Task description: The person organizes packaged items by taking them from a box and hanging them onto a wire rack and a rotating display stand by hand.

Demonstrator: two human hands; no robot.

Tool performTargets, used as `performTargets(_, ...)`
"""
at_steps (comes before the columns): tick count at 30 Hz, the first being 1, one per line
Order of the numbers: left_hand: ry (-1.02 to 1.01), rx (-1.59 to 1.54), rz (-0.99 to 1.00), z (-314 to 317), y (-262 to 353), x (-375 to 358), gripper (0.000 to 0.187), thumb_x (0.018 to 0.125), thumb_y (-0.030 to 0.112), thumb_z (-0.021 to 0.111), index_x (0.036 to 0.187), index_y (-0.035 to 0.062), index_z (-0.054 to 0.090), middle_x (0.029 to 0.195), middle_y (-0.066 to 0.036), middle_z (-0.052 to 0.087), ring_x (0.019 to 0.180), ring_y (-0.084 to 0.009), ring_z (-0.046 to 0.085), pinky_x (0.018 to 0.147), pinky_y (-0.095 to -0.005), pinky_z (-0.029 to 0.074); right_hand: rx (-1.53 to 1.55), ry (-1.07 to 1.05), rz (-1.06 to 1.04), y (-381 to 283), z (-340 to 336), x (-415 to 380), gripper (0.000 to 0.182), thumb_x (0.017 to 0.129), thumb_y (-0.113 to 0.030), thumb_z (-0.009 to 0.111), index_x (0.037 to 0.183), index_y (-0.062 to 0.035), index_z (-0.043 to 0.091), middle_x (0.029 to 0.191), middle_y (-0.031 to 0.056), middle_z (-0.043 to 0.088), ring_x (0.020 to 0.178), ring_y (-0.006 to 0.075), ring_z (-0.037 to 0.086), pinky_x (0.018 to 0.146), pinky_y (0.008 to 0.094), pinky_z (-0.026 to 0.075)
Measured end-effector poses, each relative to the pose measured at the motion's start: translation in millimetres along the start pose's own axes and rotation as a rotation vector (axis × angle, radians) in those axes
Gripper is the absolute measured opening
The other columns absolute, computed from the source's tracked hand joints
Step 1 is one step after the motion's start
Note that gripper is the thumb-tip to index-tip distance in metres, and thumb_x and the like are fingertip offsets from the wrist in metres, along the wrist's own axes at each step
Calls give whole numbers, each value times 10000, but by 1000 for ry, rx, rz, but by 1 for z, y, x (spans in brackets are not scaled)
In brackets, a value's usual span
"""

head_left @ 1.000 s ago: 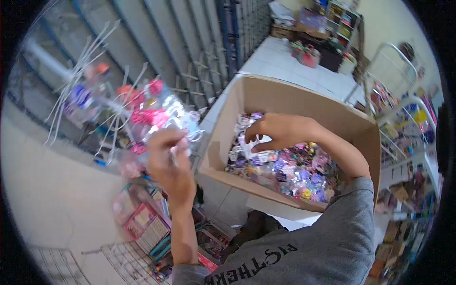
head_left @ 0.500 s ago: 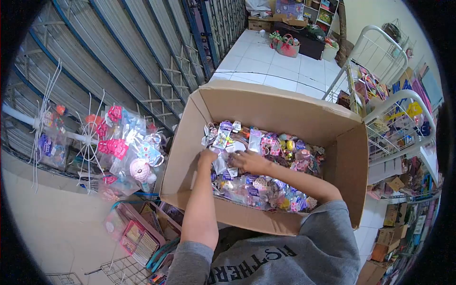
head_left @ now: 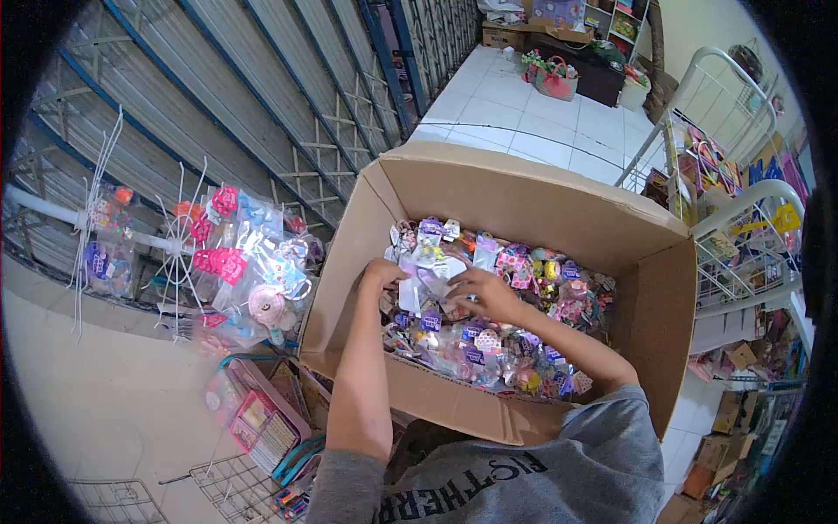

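A large open cardboard box (head_left: 532,188) holds a heap of small packaged trinkets (head_left: 524,349) in clear plastic with purple, pink and yellow parts. At the heap's left side, my left hand (head_left: 382,276) is closed on the edge of a clear plastic packet (head_left: 425,281). Just right of that packet is my right hand (head_left: 489,297), its fingers bent and apart over the heap. Whether its fingertips touch the packet is hard to see. White cards or paper lie under and around the packet.
Left of the box, bagged goods hang on a white wire display stand (head_left: 175,249). A pink basket (head_left: 262,419) stands below it. White wire shelving (head_left: 733,196) with goods is at the right. A folding metal gate (head_left: 236,96) lines the left; a red-trimmed bag (head_left: 555,83) sits behind.
My left hand has raised the packet's edge slightly. My right hand has drawn back to the right, its fingers spreading. The whole view has shifted a little.
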State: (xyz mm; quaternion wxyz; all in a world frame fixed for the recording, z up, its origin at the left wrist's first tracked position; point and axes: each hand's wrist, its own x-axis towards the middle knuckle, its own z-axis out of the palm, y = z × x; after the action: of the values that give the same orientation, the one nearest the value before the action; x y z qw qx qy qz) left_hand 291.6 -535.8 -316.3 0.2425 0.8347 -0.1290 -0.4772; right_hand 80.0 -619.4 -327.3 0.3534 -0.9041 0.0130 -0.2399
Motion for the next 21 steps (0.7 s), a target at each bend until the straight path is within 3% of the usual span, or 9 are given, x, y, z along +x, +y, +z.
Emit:
performTargets(3,-97,65,-4,-24,28,-38,161,659,170,626,705,43,539,582,-14,481,479,-81,423,374,-231,288,156,62,138,-17,-31,20,170,712,-156,546,800,-13,571,796,128,563,730,268,536,653,327,417)
performTargets(5,-325,-21,213,-42,35,-57,125,731,153,538,775,36,532,652,-24,514,523,-79,459,418,-221,339,182,56,156,-40,-53,36,202,733,-171,538,805,16,554,752,149,564,713,276,540,641,321,409)
performTargets(7,-313,-400,519,-51,25,-69,160,779,149,455,869,32,519,790,-62,548,663,-119,517,566,-252,412,228,131,121,-60,-68,51,207,738,-176,536,803,20,552,755,156,564,709,274,542,619,316,407)
performTargets(9,-417,-812,624,-63,26,-123,172,762,212,480,845,62,493,790,-42,517,712,-147,492,638,-302,399,209,115,54,-81,-84,66,202,735,-175,542,795,18,552,742,150,566,670,270,546,589,312,410)
performTargets(11,-1029,-1193,894,-70,13,-147,197,708,279,519,740,133,391,695,7,380,673,-152,401,664,-342,348,193,94,-7,-106,-97,84,196,723,-170,556,783,17,553,716,138,567,632,265,548,560,294,411)
performTargets(13,-1275,-1366,1105,-74,-3,-172,206,703,278,514,717,134,367,675,14,374,627,-151,399,605,-330,346,107,68,-35,-147,-112,102,175,714,-151,565,771,14,554,677,114,564,612,234,554,549,267,408)
performTargets(14,-1217,-1356,1157,-82,-10,-183,206,703,278,514,717,134,367,675,14,374,627,-151,399,605,-330,346,153,74,-78,-165,-116,112,152,707,-120,569,764,20,554,678,106,565,615,205,557,559,256,412)
performTargets(16,-1382,-1395,1183,-97,-29,-206,261,700,326,521,700,132,345,671,15,374,598,-150,407,572,-327,341,381,101,-140,-191,-107,130,106,692,-54,574,751,32,553,683,87,562,629,155,554,585,239,419)
performTargets(21,-1096,-1412,1368,-119,-85,-282,441,679,510,518,742,122,319,685,5,360,593,-150,421,561,-325,341,734,-87,-264,-272,-88,178,144,685,15,575,811,36,506,683,58,548,607,98,536,538,196,419)
